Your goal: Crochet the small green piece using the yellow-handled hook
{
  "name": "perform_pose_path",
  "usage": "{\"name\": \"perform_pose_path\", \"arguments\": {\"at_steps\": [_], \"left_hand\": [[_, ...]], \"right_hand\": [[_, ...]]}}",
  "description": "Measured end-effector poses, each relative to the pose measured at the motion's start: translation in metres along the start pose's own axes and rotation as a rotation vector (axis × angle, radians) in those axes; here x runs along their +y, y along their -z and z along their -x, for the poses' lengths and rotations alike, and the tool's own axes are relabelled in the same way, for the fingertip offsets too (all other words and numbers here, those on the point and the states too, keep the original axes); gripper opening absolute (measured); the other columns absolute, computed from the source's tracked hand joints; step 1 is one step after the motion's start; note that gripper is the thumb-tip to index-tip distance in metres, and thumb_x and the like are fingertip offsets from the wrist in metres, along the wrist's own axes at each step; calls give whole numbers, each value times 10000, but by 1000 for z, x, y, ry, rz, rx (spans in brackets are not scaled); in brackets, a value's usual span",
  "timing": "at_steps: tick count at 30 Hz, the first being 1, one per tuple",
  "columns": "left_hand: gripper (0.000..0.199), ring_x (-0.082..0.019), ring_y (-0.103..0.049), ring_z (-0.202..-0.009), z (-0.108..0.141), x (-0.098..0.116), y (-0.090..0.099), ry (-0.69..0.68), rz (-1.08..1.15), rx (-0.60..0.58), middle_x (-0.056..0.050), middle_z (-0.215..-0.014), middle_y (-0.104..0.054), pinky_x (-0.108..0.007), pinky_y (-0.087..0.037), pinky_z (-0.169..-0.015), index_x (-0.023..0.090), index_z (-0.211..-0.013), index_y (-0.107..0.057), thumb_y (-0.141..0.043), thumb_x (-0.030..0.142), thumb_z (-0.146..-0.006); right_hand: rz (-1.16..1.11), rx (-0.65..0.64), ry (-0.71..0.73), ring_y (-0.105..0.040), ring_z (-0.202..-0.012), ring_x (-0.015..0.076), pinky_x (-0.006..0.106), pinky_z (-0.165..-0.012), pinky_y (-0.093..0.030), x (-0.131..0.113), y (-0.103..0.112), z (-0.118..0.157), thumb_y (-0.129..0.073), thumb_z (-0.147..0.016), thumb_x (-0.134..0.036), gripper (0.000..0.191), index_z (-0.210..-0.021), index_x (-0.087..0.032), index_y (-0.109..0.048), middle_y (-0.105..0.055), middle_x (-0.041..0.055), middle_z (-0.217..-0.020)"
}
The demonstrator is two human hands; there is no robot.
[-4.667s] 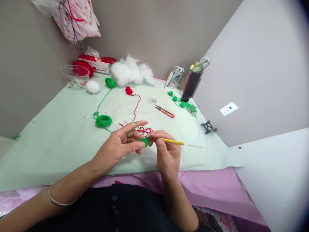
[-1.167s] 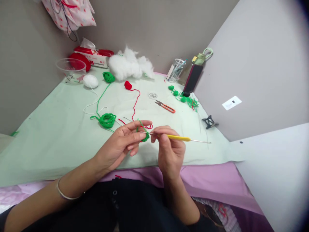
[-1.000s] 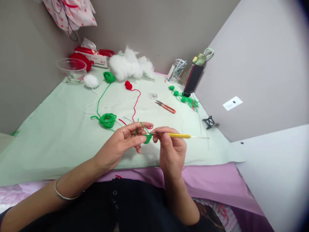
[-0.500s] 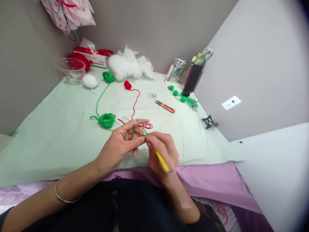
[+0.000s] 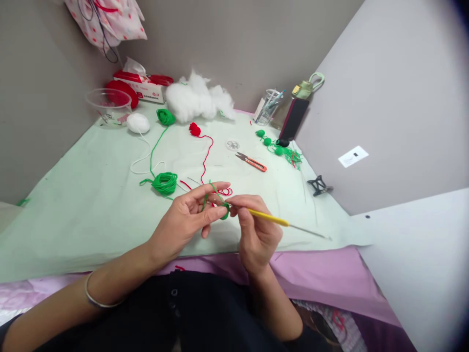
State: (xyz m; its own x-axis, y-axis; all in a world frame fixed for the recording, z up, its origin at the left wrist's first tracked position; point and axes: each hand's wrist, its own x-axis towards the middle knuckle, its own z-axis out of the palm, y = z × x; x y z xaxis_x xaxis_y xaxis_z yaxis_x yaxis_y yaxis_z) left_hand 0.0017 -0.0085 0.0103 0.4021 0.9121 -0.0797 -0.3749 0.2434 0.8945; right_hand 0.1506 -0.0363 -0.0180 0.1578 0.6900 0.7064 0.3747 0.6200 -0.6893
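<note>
My left hand (image 5: 190, 210) pinches a small green crochet piece (image 5: 224, 212) between thumb and fingers. Green yarn runs up from the piece over my raised index finger. A yellow-handled crochet hook (image 5: 269, 217) is gripped in my right hand (image 5: 259, 232), its rear metal end pointing right. The hook's front tip meets the green piece, though fingers partly hide it. Just beyond my left hand lie a wound bundle of green yarn (image 5: 164, 183) and a loose coil of red yarn (image 5: 226, 191).
Orange thread snips (image 5: 252, 162) and a small clear dish (image 5: 232, 145) lie mid-table. White stuffing (image 5: 198, 100), a tissue box (image 5: 150, 92) and a clear tub (image 5: 110, 110) stand at the back. Green crocheted balls (image 5: 267, 141), a pen cup (image 5: 268, 107) and a phone (image 5: 294, 120) are on the right.
My right hand has shifted right and turned, so the hook now lies closer to level, pointing right. The green piece shows more between my hands. My left hand has barely moved.
</note>
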Motion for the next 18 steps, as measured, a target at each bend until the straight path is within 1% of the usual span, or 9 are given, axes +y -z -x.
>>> {"name": "perform_pose_path", "arguments": {"at_steps": [2, 4, 5, 7, 9, 11, 13, 15, 18], "left_hand": [[452, -63, -463, -586, -1, -1, 0, 31, 68, -5, 0, -851, -663, -144, -434, -450, 222, -1249, -786, -879, 238, -808], [389, -32, -341, -509, -3, 1, 1, 146, 164, -38, 33, -724, -581, -129, -374, -425, 191, -1198, -806, -870, 239, -818], [346, -20, -274, -490, -4, 3, 1, 206, 206, -53, 48, -684, -530, -120, -343, -414, 170, -1160, -818, -863, 233, -822], [279, -8, -195, -488, -5, 6, 4, 271, 258, -64, 54, -677, -487, -106, -313, -409, 138, -1097, -836, -847, 207, -827], [250, -1, -214, -493, -6, 9, 6, 246, 264, -60, 32, -737, -533, -102, -331, -417, 142, -1078, -842, -833, 189, -833], [264, 0, -273, -495, -5, 8, 6, 193, 222, -72, 9, -824, -598, -113, -377, -432, 177, -1107, -838, -824, 189, -844], [297, -12, -347, -520, -5, 6, 6, 142, 160, -82, -4, -909, -642, -127, -424, -453, 216, -1139, -830, -828, 192, -843], [332, -29, -387, -558, -4, 4, 5, 111, 113, -73, -8, -947, -649, -140, -465, -485, 234, -1169, -821, -835, 198, -840], [383, -28, -359, -551, -4, 4, 3, 117, 100, -62, 16, -893, -601, -150, -475, -496, 237, -1219, -800, -843, 222, -838]], "right_hand": [[161, 8, 162, -733, -958, 197, 358, -779, -628, 3, 0, 5, -631, -982, -113, 326, -1217, -307, -749, -766, 56, -1055], [246, 25, 284, -731, -1009, 208, 359, -799, -629, 6, 1, 6, -670, -957, -104, 376, -1255, -320, -744, -760, 67, -1109], [225, 32, 269, -729, -1021, 208, 358, -804, -626, 6, 3, 6, -667, -960, -103, 367, -1247, -316, -749, -759, 68, -1109], [36, 37, 91, -720, -900, 177, 333, -747, -608, 5, 6, 2, -622, -995, -136, 278, -1166, -296, -771, -755, 46, -1000], [-221, 67, -119, -672, -738, 140, 308, -669, -578, 4, 8, -4, -588, -1029, -205, 212, -1076, -282, -780, -719, 17, -884], [-398, 58, -241, -645, -705, 130, 298, -648, -558, 4, 7, -8, -603, -1031, -269, 183, -1013, -274, -785, -712, 11, -871], [-423, 4, -263, -679, -805, 152, 309, -707, -567, 4, 6, -9, -640, -1014, -287, 161, -996, -269, -799, -751, 29, -933], [-373, -20, -248, -700, -902, 172, 327, -775, -574, 5, 4, -8, -655, -1007, -280, 156, -1015, -273, -810, -785, 41, -993], [-357, -4, -243, -695, -854, 163, 323, -738, -572, 5, 4, -6, -655, -1008, -292, 160, -1044, -301, -811, -786, 28, -998]]}}
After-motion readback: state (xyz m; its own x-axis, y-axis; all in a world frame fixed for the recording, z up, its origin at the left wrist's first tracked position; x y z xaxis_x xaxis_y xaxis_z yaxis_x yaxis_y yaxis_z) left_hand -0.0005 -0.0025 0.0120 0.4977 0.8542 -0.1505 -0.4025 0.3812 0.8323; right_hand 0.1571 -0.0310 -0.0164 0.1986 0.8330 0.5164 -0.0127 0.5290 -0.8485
